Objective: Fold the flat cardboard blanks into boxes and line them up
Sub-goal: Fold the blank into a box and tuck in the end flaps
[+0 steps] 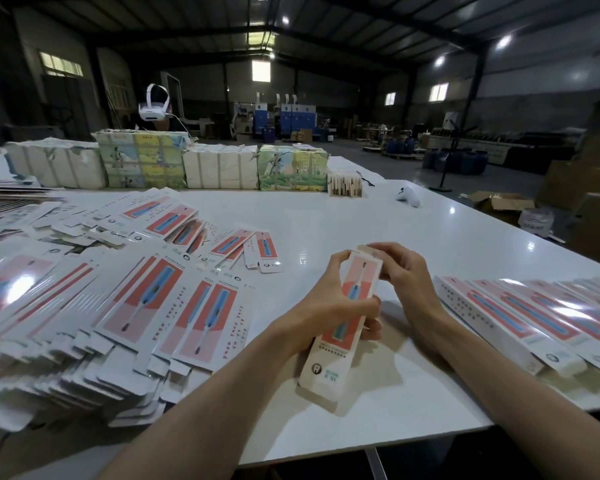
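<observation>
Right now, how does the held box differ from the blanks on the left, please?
The box is opened into a tube; the blanks lie flat. The box is gripped by the left hand and right hand; the blanks rest piled on the table. Both carry the same pink-and-blue print.

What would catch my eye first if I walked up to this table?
Two bare hands at the centre: the left hand grips a long pink-and-white box, and the right hand pinches its top end. To the left sprawls a big heap of flat blanks; to the right, finished boxes lie side by side in a row on the white table.
</observation>
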`<move>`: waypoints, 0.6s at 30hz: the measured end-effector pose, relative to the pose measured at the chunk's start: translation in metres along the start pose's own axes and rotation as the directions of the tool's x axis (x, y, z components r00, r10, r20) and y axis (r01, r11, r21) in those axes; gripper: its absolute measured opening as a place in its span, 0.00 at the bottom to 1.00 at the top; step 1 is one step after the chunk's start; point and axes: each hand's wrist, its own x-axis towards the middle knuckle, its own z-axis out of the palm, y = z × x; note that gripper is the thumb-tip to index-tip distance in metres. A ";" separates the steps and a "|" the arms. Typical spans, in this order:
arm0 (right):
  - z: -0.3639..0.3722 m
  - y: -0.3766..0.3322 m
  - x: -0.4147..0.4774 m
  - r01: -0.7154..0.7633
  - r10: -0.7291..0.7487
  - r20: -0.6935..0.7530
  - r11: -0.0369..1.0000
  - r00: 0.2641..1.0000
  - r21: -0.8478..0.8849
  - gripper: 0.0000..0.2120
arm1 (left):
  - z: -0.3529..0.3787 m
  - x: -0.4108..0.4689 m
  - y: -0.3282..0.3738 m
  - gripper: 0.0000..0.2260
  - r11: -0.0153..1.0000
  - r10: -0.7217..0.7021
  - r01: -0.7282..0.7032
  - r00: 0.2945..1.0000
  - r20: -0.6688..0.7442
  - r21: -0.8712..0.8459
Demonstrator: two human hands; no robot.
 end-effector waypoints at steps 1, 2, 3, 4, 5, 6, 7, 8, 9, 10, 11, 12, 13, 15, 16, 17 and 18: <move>-0.001 0.001 0.000 0.014 -0.014 0.011 1.000 1.000 -0.003 0.09 | 0.000 0.001 0.000 0.37 1.000 0.002 -0.001 1.000 -0.011 0.013; -0.001 0.001 0.000 0.026 -0.026 0.021 1.000 0.999 -0.001 0.09 | 0.000 0.000 0.000 0.37 1.000 0.000 0.000 1.000 -0.019 0.020; -0.002 0.000 0.001 0.034 -0.034 0.031 0.999 0.999 0.008 0.10 | -0.001 0.000 0.000 0.38 1.000 -0.002 0.003 1.000 -0.025 0.027; -0.002 -0.001 0.000 0.032 -0.033 0.043 0.999 0.999 0.032 0.11 | -0.002 -0.001 0.000 0.38 0.999 -0.006 0.007 1.000 -0.030 0.035; -0.002 -0.003 0.000 0.012 -0.016 0.059 0.997 0.998 0.075 0.11 | -0.002 -0.001 0.000 0.39 0.999 -0.012 0.014 0.999 -0.034 0.038; -0.002 -0.004 0.000 -0.024 0.013 0.084 0.991 0.996 0.135 0.12 | -0.002 -0.001 0.001 0.39 0.999 -0.020 0.021 0.999 -0.038 0.026; -0.002 -0.006 0.000 -0.063 0.042 0.109 0.979 0.993 0.192 0.13 | -0.003 -0.001 0.001 0.39 1.000 -0.028 0.028 0.999 -0.041 0.003; -0.002 -0.007 0.000 -0.095 0.066 0.129 0.968 0.989 0.234 0.14 | -0.003 -0.001 0.001 0.39 1.000 -0.029 0.028 0.999 -0.042 -0.013; -0.003 -0.007 0.001 -0.116 0.082 0.143 0.960 0.986 0.255 0.14 | -0.003 -0.001 0.001 0.39 1.000 -0.021 0.021 0.999 -0.042 -0.012; -0.003 -0.006 0.002 -0.131 0.093 0.153 0.955 0.984 0.266 0.13 | -0.003 -0.001 0.001 0.39 1.000 -0.009 0.009 0.999 -0.043 0.003; -0.004 -0.006 0.002 -0.150 0.108 0.160 0.949 0.981 0.276 0.12 | -0.003 -0.001 0.001 0.39 1.000 0.002 -0.001 0.999 -0.045 0.022; -0.005 -0.006 0.003 -0.177 0.133 0.163 0.940 0.978 0.293 0.11 | -0.003 -0.002 0.001 0.38 0.999 0.010 -0.009 0.999 -0.048 0.039; -0.006 -0.006 0.003 -0.206 0.162 0.162 0.927 0.974 0.313 0.11 | -0.003 -0.003 0.001 0.38 0.998 0.015 -0.012 0.999 -0.050 0.056; -0.007 -0.007 0.004 -0.248 0.207 0.152 0.906 0.966 0.344 0.09 | -0.002 -0.004 0.001 0.38 0.995 0.028 -0.023 0.998 -0.047 0.098; -0.008 -0.007 0.004 -0.259 0.221 0.147 0.900 0.964 0.351 0.08 | -0.003 -0.004 0.000 0.38 0.992 0.033 -0.027 0.998 -0.046 0.122; -0.008 -0.007 0.004 -0.267 0.230 0.144 0.896 0.962 0.354 0.07 | -0.003 -0.004 0.001 0.39 0.989 0.035 -0.028 0.998 -0.044 0.142; -0.008 -0.007 0.004 -0.273 0.235 0.145 0.894 0.961 0.356 0.07 | -0.004 -0.004 0.001 0.39 0.986 0.036 -0.029 0.998 -0.042 0.161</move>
